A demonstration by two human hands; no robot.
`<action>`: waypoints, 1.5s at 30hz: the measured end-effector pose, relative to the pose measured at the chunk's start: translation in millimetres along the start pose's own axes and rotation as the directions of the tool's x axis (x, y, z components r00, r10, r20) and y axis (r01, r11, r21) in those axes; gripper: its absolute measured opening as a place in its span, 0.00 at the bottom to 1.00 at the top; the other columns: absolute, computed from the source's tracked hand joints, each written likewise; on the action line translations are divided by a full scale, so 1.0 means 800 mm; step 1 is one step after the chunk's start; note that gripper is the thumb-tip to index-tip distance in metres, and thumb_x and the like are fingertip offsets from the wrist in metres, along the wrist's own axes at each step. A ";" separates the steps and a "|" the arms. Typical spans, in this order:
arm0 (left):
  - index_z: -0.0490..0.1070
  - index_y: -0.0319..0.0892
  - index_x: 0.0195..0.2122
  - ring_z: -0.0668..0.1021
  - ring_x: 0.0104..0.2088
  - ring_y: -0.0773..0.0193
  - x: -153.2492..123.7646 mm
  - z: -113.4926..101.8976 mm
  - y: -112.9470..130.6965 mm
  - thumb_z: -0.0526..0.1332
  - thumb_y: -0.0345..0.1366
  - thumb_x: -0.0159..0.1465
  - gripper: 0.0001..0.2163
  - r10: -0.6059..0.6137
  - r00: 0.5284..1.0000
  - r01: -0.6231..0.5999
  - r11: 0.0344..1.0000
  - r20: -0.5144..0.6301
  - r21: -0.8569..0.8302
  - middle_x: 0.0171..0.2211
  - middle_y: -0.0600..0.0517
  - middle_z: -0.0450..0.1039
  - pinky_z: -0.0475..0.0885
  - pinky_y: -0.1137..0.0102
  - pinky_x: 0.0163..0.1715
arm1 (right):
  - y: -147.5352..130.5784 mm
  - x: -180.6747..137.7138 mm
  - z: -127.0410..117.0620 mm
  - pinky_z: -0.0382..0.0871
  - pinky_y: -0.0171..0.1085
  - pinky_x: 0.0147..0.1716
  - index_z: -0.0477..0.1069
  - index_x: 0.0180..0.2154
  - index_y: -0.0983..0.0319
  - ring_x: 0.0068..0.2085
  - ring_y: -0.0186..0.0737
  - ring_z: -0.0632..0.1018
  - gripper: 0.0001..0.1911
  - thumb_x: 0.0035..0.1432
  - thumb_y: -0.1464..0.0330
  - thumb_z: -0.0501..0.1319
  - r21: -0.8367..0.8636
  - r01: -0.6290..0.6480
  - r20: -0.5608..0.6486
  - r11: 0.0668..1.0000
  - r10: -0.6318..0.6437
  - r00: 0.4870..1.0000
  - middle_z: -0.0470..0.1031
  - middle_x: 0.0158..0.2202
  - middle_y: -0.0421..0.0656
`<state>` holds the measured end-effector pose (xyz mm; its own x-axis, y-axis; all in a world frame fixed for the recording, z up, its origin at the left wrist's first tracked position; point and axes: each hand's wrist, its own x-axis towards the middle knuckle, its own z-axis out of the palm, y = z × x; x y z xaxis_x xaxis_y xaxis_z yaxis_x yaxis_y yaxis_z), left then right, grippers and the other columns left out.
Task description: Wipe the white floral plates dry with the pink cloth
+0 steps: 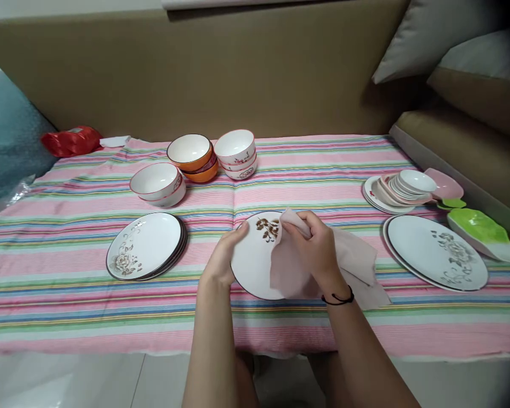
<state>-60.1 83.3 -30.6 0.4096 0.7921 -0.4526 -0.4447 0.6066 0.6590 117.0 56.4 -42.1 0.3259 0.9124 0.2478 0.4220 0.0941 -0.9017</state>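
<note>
A white plate with a dark rim and brown flowers is in front of me. My left hand grips its left edge, the thumb on top and the other fingers hidden beneath. My right hand pinches a pale pink cloth, which drapes over the right part of the plate. More of the cloth spreads to the right of the wrist. To the left lies a stack of similar plates. Large oval plates with grey flowers lie to the right.
White bowls with red rims, orange bowls and further white bowls are stacked at the back. Small dishes, a pink dish and a green leaf-shaped dish stand right. A red bundle lies far left on the striped cloth.
</note>
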 end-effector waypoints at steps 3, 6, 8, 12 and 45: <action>0.77 0.33 0.37 0.80 0.27 0.57 -0.003 0.000 -0.002 0.66 0.43 0.56 0.16 -0.050 0.998 0.045 0.990 0.039 0.132 0.31 0.42 0.79 0.73 0.68 0.28 | -0.003 -0.002 -0.004 0.63 0.33 0.31 0.71 0.32 0.61 0.31 0.36 0.72 0.09 0.55 0.61 0.62 0.026 0.032 0.047 0.999 -0.033 0.998 0.74 0.29 0.38; 0.77 0.34 0.31 0.78 0.23 0.61 -0.003 -0.002 -0.002 0.68 0.44 0.54 0.15 -0.106 0.993 0.094 0.968 0.041 0.234 0.26 0.46 0.78 0.69 0.71 0.23 | -0.006 -0.007 -0.003 0.64 0.33 0.31 0.71 0.30 0.60 0.31 0.36 0.72 0.09 0.55 0.62 0.62 0.019 0.094 0.138 0.995 -0.096 0.986 0.74 0.28 0.38; 0.76 0.35 0.29 0.76 0.21 0.62 -0.003 -0.003 -0.001 0.69 0.45 0.53 0.15 -0.138 0.989 0.120 0.951 0.043 0.284 0.23 0.47 0.77 0.67 0.71 0.21 | -0.006 -0.010 0.001 0.64 0.34 0.31 0.72 0.30 0.60 0.31 0.36 0.73 0.08 0.56 0.62 0.62 0.014 0.130 0.188 0.991 -0.130 0.973 0.74 0.28 0.38; 0.75 0.35 0.26 0.74 0.19 0.66 -0.005 -0.004 -0.001 0.69 0.43 0.53 0.14 -0.143 0.987 0.112 0.940 0.074 0.323 0.20 0.49 0.74 0.65 0.74 0.19 | -0.005 -0.013 0.013 0.69 0.36 0.40 0.76 0.36 0.59 0.39 0.39 0.78 0.07 0.56 0.71 0.59 0.112 0.171 0.237 0.979 -0.194 0.952 0.79 0.37 0.40; 0.74 0.35 0.25 0.73 0.18 0.67 0.004 0.006 -0.018 0.71 0.44 0.50 0.15 -0.079 0.997 0.073 0.967 0.012 0.244 0.20 0.49 0.74 0.63 0.75 0.19 | 0.002 -0.005 0.011 0.72 0.40 0.41 0.80 0.38 0.56 0.40 0.42 0.80 0.09 0.56 0.68 0.61 0.053 0.100 0.191 0.994 -0.109 0.976 0.81 0.39 0.41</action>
<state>-49.0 77.0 -38.6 0.4528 0.7411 -0.4957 -0.2054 0.6277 0.7508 109.2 56.5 -47.9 0.1105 0.9560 0.2719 0.4067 0.2062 -0.8900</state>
